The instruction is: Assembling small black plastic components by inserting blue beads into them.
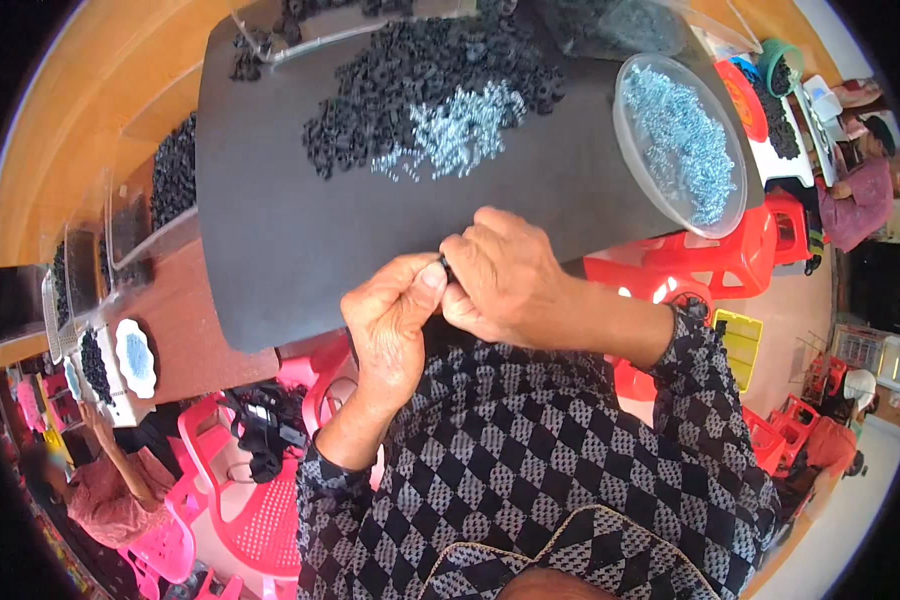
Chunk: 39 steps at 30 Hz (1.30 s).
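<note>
Close in front of my body, over the near edge of the dark table mat [270, 230], both hands meet. My left hand [395, 305] pinches a small black part [446, 264] between thumb and forefinger. The fingers of my right hand [500, 275] are curled closed against the same part, which they mostly hide. Beyond my hands lies a heap of small black plastic parts [370, 100]. A pile of small silvery-blue coil springs [465, 130] rests against its near side.
A clear oval tub [625, 140] of springs stands at the right. Clear bins [120, 225] with black parts line the left. Red stools [740, 260] and a pink chair [220, 520] stand around the table. Other people sit at the far left [120, 490] and far right [855, 200].
</note>
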Available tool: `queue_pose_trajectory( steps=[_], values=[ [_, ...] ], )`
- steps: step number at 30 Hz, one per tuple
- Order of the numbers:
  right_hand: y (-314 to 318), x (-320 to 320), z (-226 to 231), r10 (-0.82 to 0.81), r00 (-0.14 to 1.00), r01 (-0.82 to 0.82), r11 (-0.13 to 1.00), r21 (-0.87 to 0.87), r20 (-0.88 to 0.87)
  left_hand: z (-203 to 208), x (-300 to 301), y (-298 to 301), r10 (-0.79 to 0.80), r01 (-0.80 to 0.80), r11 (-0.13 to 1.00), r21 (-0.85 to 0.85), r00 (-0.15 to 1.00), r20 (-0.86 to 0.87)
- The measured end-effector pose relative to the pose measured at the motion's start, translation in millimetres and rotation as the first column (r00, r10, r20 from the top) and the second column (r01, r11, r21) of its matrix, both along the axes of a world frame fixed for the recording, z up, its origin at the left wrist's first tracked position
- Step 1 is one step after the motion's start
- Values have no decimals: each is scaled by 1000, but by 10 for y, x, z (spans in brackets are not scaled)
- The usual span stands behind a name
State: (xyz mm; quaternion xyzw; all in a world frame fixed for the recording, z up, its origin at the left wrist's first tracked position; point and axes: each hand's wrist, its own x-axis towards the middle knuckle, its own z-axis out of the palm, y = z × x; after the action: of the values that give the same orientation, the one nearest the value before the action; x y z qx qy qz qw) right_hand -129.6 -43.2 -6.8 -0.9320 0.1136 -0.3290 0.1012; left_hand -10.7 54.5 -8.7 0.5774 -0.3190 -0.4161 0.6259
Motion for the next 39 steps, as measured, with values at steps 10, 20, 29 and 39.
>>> queue_pose_trajectory(
  steps=[10, 20, 29, 39],
  values=[
    [-891, -442, 693, -350, 935, 352, 935, -38, 53, 27, 213, -91, -71, 56, 993, 103, 986, 152],
    [-2555, -807, 1243, -760, 649, 757, 637, -146, 50, 180, 387, -415, -56, 76, 997, -17, 848, 528],
    [-2256, -651, 1017, -440, 818, 573, 681, -455, 370, 229, 469, -448, -50, 70, 998, -2, 734, 678],
    [-1134, -190, 99, -361, 930, 363, 932, 18, -72, 255, 448, -664, -78, 110, 994, -1, 714, 696]
  ],
)
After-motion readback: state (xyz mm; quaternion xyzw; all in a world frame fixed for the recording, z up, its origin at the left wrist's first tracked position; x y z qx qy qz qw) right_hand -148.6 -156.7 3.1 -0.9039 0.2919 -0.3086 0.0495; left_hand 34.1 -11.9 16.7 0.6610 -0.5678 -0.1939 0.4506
